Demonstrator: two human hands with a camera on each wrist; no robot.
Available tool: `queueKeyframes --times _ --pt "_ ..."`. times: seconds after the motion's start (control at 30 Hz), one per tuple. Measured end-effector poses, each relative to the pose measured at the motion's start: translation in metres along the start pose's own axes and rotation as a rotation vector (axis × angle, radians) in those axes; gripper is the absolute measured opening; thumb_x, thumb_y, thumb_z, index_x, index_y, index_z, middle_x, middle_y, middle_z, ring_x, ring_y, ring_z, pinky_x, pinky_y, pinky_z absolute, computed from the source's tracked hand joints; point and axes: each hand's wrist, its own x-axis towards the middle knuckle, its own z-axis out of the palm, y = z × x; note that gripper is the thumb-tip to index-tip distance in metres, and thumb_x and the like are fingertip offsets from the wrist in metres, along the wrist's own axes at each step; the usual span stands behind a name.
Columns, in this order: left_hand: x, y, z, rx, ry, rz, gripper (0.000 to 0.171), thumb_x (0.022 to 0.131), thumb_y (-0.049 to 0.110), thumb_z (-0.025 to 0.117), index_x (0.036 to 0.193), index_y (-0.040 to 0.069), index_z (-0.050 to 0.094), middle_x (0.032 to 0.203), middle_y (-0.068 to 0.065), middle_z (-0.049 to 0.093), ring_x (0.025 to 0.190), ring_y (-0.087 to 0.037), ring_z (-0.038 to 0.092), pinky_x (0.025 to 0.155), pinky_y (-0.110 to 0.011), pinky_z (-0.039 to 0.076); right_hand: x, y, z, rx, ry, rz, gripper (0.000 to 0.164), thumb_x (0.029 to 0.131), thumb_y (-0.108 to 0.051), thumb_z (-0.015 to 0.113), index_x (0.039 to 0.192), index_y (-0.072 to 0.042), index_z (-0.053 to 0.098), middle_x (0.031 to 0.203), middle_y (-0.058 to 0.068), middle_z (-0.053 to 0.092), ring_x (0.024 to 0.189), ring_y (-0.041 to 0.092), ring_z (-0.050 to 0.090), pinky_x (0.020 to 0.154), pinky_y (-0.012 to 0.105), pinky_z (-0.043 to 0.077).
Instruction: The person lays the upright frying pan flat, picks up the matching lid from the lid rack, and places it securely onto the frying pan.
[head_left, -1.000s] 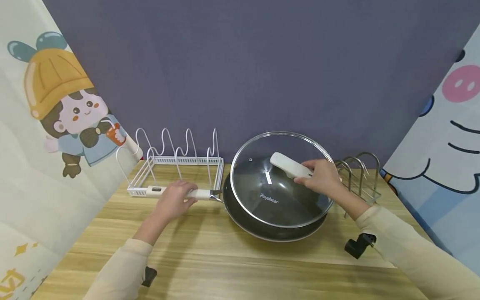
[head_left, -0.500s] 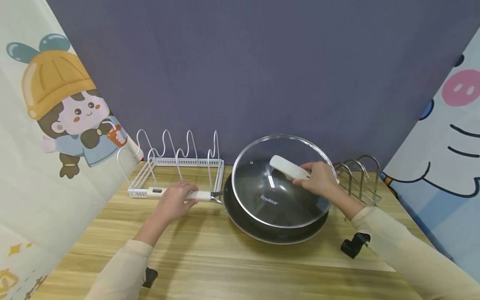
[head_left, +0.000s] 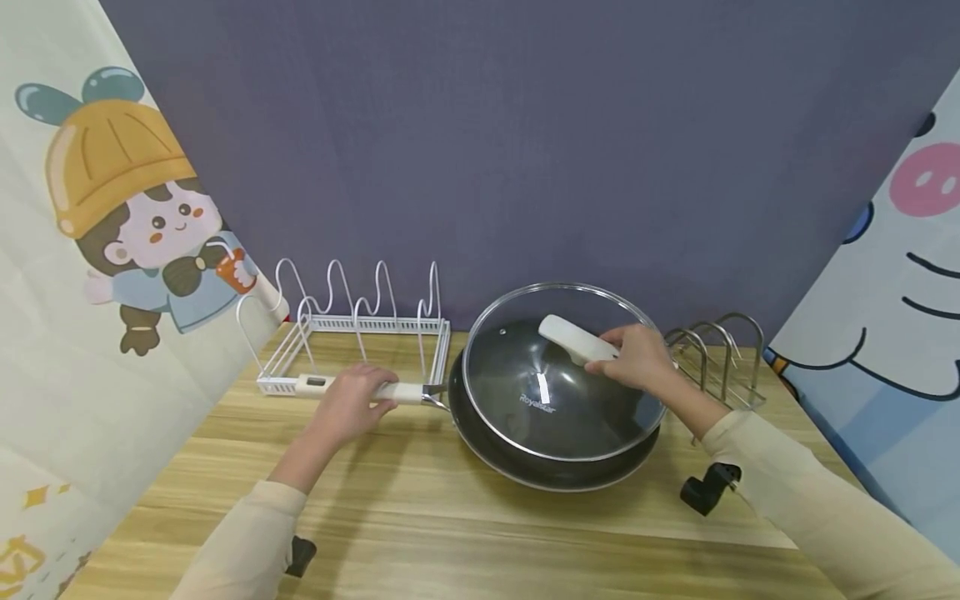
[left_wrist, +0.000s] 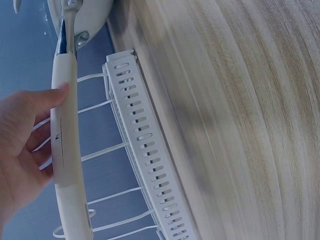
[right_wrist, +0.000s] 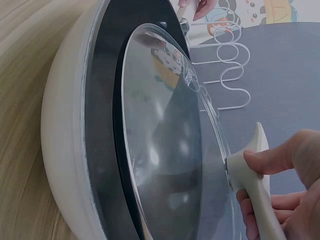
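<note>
My left hand (head_left: 352, 406) grips the cream handle (head_left: 407, 391) of a dark-lined frying pan (head_left: 553, 478), fingers over the top. In the left wrist view the thumb lies along that handle (left_wrist: 65, 145). A round glass lid (head_left: 510, 367) with a metal rim overlaps the pan's opening, leaving a crescent of dark interior showing at the front. My right hand (head_left: 639, 358) holds the lid by its white knob handle (head_left: 572, 337). The right wrist view shows thumb and fingers around the knob (right_wrist: 245, 170), and the lid (right_wrist: 160, 125) at the mouth of the cream-sided pan (right_wrist: 65, 130).
Behind the left hand stands a white wire rack (head_left: 367, 322) with looped dividers, close to the pan handle. A metal rack (head_left: 726, 358) with arched bars sits right of the pan, partly behind the right hand. A grey-blue wall (head_left: 510, 150) rises behind the wooden table (head_left: 420, 525).
The lid has come down slightly toward the pan, its far edge lower in the head view. The right hand still holds the knob, and the left hand keeps its grip on the pan handle.
</note>
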Motion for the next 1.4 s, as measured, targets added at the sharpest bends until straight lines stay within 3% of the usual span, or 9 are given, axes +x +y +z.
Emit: queueKeyframes --times 0.4,1.03,1.4 --pt "0.000 0.001 0.000 0.005 0.005 0.005 0.032 0.071 0.013 0.081 0.099 0.003 0.069 0.100 -0.013 0.073 0.096 -0.032 0.067 0.090 -0.046 0.053 -0.001 -0.001 -0.002 0.078 -0.110 0.076 0.058 0.073 -0.036 0.078 0.116 0.001 0.066 0.113 0.024 0.068 0.095 0.033 0.064 0.075 0.038 0.051" --pt "-0.001 0.003 -0.002 0.006 -0.004 -0.017 0.032 0.072 0.013 0.081 0.100 0.003 0.069 0.102 -0.014 0.073 0.098 -0.033 0.067 0.092 -0.048 0.052 -0.010 0.000 -0.001 0.147 -0.158 0.131 0.061 0.074 -0.038 0.078 0.119 0.000 0.065 0.118 0.023 0.067 0.098 0.033 0.064 0.076 0.037 0.052" --pt "0.000 0.003 -0.002 0.004 -0.009 -0.015 0.032 0.072 0.013 0.081 0.099 0.002 0.069 0.101 -0.014 0.073 0.097 -0.033 0.067 0.090 -0.047 0.053 -0.014 -0.001 0.003 0.127 -0.148 0.117 0.060 0.072 -0.040 0.078 0.116 0.000 0.067 0.113 0.021 0.069 0.096 0.031 0.064 0.072 0.032 0.048"
